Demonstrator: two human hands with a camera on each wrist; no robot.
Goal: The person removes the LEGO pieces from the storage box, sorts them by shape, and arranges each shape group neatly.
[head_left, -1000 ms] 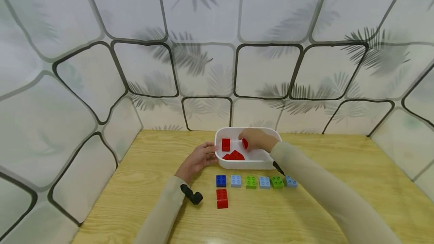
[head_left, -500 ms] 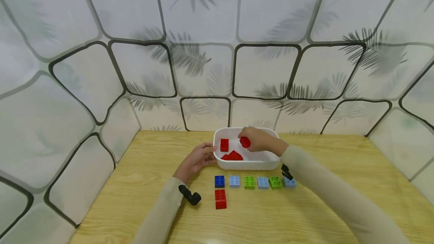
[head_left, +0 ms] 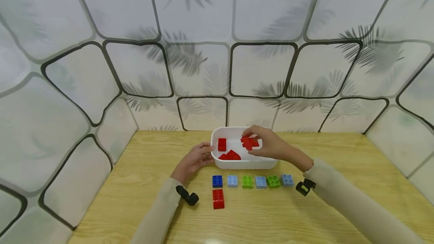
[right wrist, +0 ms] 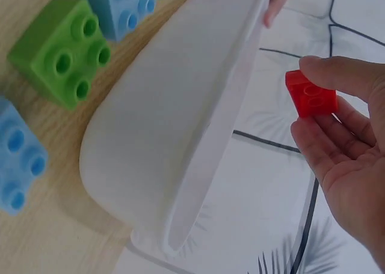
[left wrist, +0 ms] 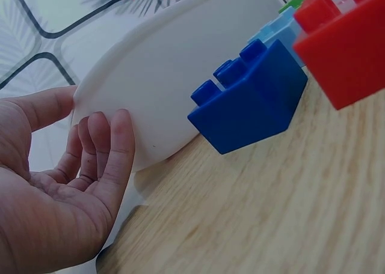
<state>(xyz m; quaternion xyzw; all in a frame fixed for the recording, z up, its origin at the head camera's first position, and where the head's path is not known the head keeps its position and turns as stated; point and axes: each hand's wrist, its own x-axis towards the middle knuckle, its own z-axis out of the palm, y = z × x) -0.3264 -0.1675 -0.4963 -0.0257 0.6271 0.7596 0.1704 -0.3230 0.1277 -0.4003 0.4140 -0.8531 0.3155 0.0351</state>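
My right hand pinches a red toy brick between thumb and fingers, above the white plastic tub. In the right wrist view the brick's studs show, and one end looks rounded or sloped. In the head view more red shows beside it; whether that is a separate brick I cannot tell. My left hand grips the tub's left end, thumb at the rim and fingers against the outer wall, as the left wrist view shows. Inside the tub lie a red brick and a few red pieces.
In front of the tub runs a row of bricks: dark blue, light blue, green, then more light blue and green. A red brick with a sloped front lies nearer. Patterned cloth walls surround the wooden table.
My right hand has risen and shifted right inside the tub area, turning the red brick so more of it shows. My left hand stays on the tub. The view has drifted slightly.
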